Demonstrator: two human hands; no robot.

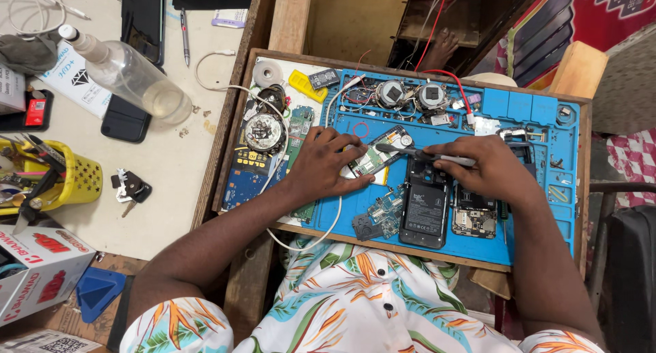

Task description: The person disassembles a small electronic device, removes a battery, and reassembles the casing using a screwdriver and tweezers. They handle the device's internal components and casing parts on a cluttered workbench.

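My left hand (pixel 326 164) presses down on a green phone circuit board (pixel 374 157) on the blue repair mat (pixel 540 209). In my right hand (pixel 493 167) is a slim metal tool (pixel 410 153), a screwdriver or tweezers, whose tip points left onto the board. Just below the tool lies an opened black phone (pixel 425 209) with its battery showing. Another opened phone body (pixel 474 216) lies under my right hand, and a small loose board (pixel 380 216) sits to the left of the black phone.
The mat lies in a wooden tray (pixel 236 114) strewn with parts, speakers, wires and boards. On the table to the left are a clear bottle (pixel 130 73), dark phones (pixel 142 21), a pen (pixel 184 32), keys (pixel 130 187), a yellow basket (pixel 78 179) and a cardboard box (pixel 41 267).
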